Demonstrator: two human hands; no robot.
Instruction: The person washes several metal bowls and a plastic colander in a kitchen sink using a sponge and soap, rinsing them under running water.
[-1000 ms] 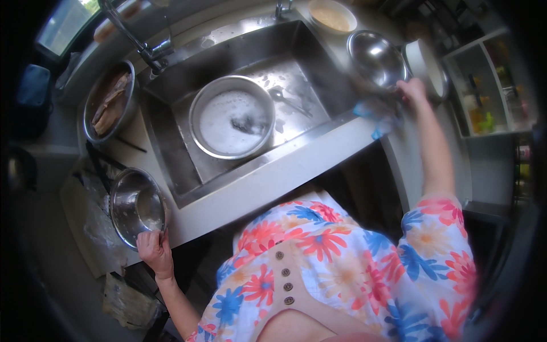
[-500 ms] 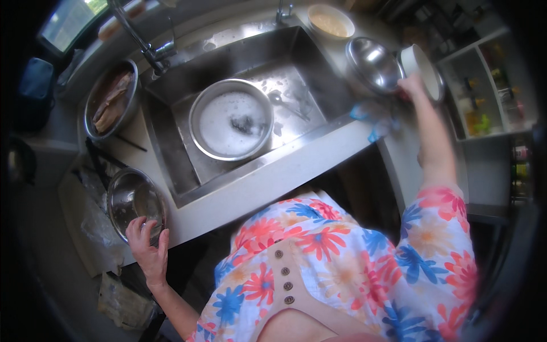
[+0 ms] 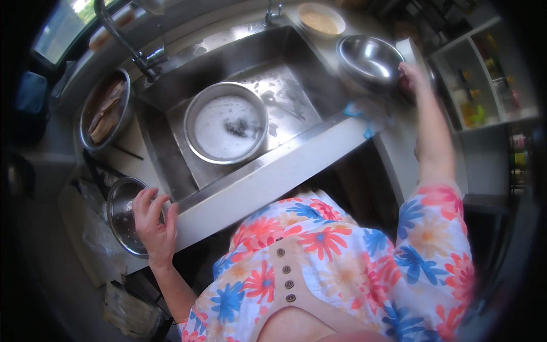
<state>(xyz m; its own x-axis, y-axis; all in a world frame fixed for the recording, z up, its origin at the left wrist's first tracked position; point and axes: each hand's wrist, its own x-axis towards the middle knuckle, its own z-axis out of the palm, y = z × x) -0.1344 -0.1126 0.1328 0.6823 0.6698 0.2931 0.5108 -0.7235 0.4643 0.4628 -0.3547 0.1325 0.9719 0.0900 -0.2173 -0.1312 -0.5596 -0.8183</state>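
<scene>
Two hands work apart in the head view: the left hand [image 3: 155,219] rests spread, fingers released, on the perforated steel colander [image 3: 126,215] at the bench's left front edge; the right hand [image 3: 411,77] grasps the round shiny steel bowl [image 3: 369,60] at the right edge. Washing seems midway: a soapy steel basin [image 3: 227,130] sits in the sink [image 3: 296,51].

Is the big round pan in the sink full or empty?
Full: the round pan in the sink sits upright, with white sudsy water nearly to its rim.

Only packaging around: a few bottles and jars [image 3: 476,108] with yellow and green labels on the white shelf unit [image 3: 501,117], right of the counter's end.
</scene>
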